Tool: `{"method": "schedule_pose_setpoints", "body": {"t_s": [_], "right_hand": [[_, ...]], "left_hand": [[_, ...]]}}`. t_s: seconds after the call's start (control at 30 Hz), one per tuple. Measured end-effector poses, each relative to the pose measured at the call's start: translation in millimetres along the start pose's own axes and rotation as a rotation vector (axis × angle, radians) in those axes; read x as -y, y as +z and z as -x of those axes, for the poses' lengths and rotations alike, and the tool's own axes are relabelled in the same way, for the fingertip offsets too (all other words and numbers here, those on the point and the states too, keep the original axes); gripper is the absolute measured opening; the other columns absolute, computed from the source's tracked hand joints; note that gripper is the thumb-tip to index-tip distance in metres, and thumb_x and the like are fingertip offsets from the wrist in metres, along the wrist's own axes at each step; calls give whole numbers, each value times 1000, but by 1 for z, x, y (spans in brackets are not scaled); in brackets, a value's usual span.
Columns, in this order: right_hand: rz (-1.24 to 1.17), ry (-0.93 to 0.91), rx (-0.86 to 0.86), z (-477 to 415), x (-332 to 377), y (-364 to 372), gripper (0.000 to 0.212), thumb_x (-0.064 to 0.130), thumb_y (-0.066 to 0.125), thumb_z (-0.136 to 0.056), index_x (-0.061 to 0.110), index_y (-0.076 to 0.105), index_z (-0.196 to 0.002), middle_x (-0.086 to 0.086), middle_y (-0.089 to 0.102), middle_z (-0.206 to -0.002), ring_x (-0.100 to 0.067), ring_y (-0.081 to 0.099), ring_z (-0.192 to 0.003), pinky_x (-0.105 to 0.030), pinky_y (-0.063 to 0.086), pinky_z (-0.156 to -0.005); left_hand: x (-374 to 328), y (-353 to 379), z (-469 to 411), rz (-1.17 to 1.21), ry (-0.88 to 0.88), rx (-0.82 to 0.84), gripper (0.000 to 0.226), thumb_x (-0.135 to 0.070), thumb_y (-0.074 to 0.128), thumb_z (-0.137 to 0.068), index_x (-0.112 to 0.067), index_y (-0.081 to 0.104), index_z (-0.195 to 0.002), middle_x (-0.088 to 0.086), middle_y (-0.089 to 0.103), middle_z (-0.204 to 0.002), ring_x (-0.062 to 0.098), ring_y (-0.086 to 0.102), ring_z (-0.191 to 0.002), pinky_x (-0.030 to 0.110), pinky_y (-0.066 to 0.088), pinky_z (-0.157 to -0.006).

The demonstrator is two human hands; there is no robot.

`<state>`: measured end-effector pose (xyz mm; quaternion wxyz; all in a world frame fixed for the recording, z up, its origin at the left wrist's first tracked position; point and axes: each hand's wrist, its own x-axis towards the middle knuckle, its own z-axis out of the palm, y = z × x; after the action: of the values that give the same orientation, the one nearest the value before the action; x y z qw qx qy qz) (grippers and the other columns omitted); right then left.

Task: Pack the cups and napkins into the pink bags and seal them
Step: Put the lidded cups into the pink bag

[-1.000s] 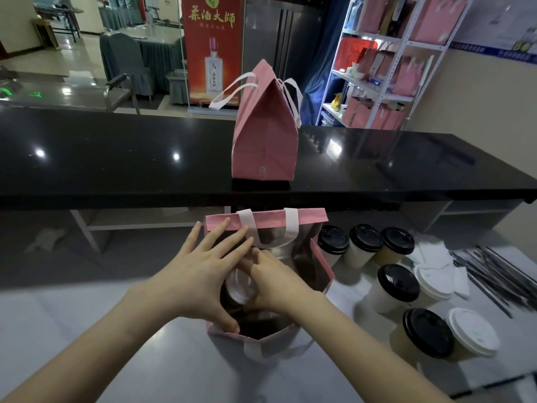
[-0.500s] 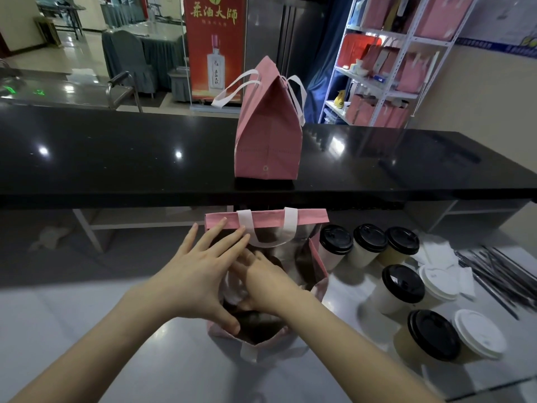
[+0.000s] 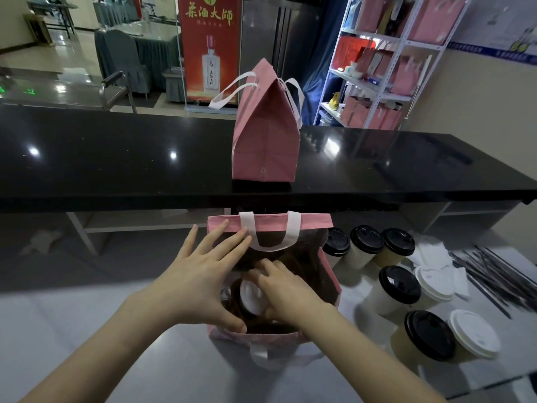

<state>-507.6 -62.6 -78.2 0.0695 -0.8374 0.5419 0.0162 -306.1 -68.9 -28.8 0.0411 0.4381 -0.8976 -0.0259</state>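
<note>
- One left hand [image 3: 200, 283]: fingers straight and spread, laid across the mouth of the open pink bag [image 3: 313, 223], fingertips on its far rim, thumb at its near edge.
- One open pink bag: upright on the pale table [image 3: 87, 330], white handles.
- One white-lidded cup [image 3: 251, 299]: inside that bag.
- One right hand [image 3: 290, 295]: reaching into the bag, fingers curled round the cup's lid.
- One closed pink bag [image 3: 266, 141]: top folded together, on the black counter [image 3: 116, 158] behind.
- Seven loose cups [image 3: 399, 283]: five black-lidded, two white-lidded, on the table right of the open bag.
- Napkins [image 3: 436, 254]: white, beside the cups.
- Thin dark sticks [image 3: 494, 274]: far right.
</note>
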Motion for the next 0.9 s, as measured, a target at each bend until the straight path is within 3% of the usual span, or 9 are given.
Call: {"method": "schedule_pose_setpoints", "body": {"t_s": [0.13, 0.43, 0.57, 0.67, 0.73, 0.8, 0.9], "right_hand": [[-13, -6, 5, -5, -1, 6, 79, 23, 76, -74, 29, 33, -140, -3, 31, -140, -29, 35, -125, -43, 50, -87], [27, 26, 179, -29, 0, 13, 88, 31, 75, -77, 28, 23, -148, -5, 26, -146, -30, 32, -128, -41, 40, -105], [-19, 45, 209, -23, 0, 3, 88, 35, 74, -79, 32, 22, -150, -3, 18, -153, -31, 32, -131, -42, 38, -104], [-48, 35, 126, -10, 0, -18, 73, 41, 68, -83, 33, 33, -147, 0, 24, -154, -28, 38, -130, -41, 39, -104], [-61, 42, 18, 3, -4, -39, 55, 45, 62, -86, 29, 47, -137, 4, 42, -140, -22, 46, -122, -39, 46, -94], [-45, 63, -79, 22, -14, -60, 41, 52, 55, -89, 28, 59, -121, 8, 54, -120, -15, 53, -110, -34, 50, -83], [-42, 92, -135, 50, -38, -77, 52, 69, 41, -85, 31, 66, -109, 15, 59, -113, -5, 50, -107, -27, 44, -94]], "left_hand": [[-2, 3, 0, -1, 11, -6, 133, -92, 44, -49, -34, -24, -147, -17, -25, -156, 7, -44, -133, 48, -28, -109], [4, 6, -4, -17, 5, 16, 135, -93, 45, -47, -35, -28, -145, -16, -26, -156, 9, -43, -134, 51, -25, -112], [8, 0, -10, 22, 37, 1, 130, -94, 44, -49, -37, -21, -147, -16, -14, -159, 4, -42, -132, 49, -29, -109], [8, -9, -23, 43, 80, -24, 122, -91, 44, -53, -39, -9, -150, -17, -2, -156, 3, -31, -137, 48, -29, -108], [8, -14, -33, 47, 66, -43, 112, -83, 52, -61, -38, 3, -151, -13, 10, -152, 11, -8, -143, 51, -21, -113], [6, -17, -42, 64, 31, -101, 97, -72, 60, -70, -37, 19, -150, -11, 23, -141, 14, 16, -137, 53, -6, -118], [2, -19, -57, 120, 34, -205, 74, -67, 60, -76, -34, 42, -140, -8, 32, -125, 12, 32, -116, 49, 24, -116]]}}
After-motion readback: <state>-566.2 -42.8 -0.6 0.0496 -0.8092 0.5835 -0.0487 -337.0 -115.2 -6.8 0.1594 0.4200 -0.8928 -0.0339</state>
